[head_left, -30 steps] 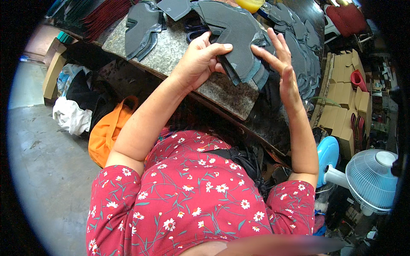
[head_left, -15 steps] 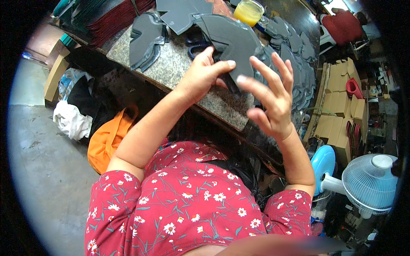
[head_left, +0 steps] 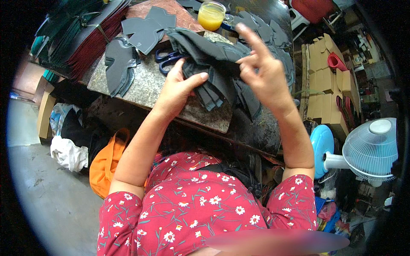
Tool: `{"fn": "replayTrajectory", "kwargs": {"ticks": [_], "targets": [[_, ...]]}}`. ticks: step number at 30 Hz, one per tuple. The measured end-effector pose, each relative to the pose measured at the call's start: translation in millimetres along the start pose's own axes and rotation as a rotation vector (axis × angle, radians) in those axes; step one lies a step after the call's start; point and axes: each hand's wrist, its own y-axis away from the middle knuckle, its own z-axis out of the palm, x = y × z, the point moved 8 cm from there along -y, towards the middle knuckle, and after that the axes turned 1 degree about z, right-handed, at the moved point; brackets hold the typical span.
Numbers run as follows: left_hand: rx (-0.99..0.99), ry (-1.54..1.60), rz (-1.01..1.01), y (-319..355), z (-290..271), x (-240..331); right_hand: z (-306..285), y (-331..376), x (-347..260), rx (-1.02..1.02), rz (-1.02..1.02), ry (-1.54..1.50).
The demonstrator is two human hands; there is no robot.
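Observation:
My left hand [head_left: 177,91] is closed on the near edge of a bundle of dark grey cut sheet pieces [head_left: 213,79], thumb on top. The bundle is bent, and several layers fan out below the thumb. At its right side is my right hand [head_left: 265,79], index finger stretched up and away, the other fingers curled in at the edge of the pieces; motion blurs them slightly. Beyond my left hand lie scissors with dark blue handles [head_left: 167,66], their blades hidden under the pieces.
More cut pieces lie on the speckled stone slab [head_left: 147,91], left [head_left: 118,68] and far [head_left: 149,30]. A glass jar of yellow stuff [head_left: 211,16] stands at the back. Bound dark red sheets [head_left: 94,51] are far left. Cartons [head_left: 322,81] and a fan [head_left: 369,149] stand right.
The bundle has gone from nearly flat to bent, with its layers fanned. My right hand has changed from spread fingers to curled ones with the index finger out. The view has shifted.

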Motion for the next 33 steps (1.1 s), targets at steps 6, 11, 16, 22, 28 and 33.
{"fn": "replayTrajectory", "kwargs": {"ticks": [6,11,16,22,28,33], "targets": [[0.01,0.033,-0.006,2,-1,2,-95,1,20,0.343,-0.001,0.365],[0.003,0.039,-0.012,1,-3,3,-54,9,50,0.038,0.009,1.086],[-0.035,0.089,-0.026,2,0,2,-5,9,50,-0.05,0.06,0.388],[0.022,0.113,-0.12,9,-3,3,51,-7,13,-0.19,0.075,0.252],[0.018,0.153,-0.081,4,-2,1,32,-88,39,-0.055,0.019,0.368],[-0.021,0.134,-0.047,2,-1,0,53,-171,108,-0.128,0.017,0.625]]}}
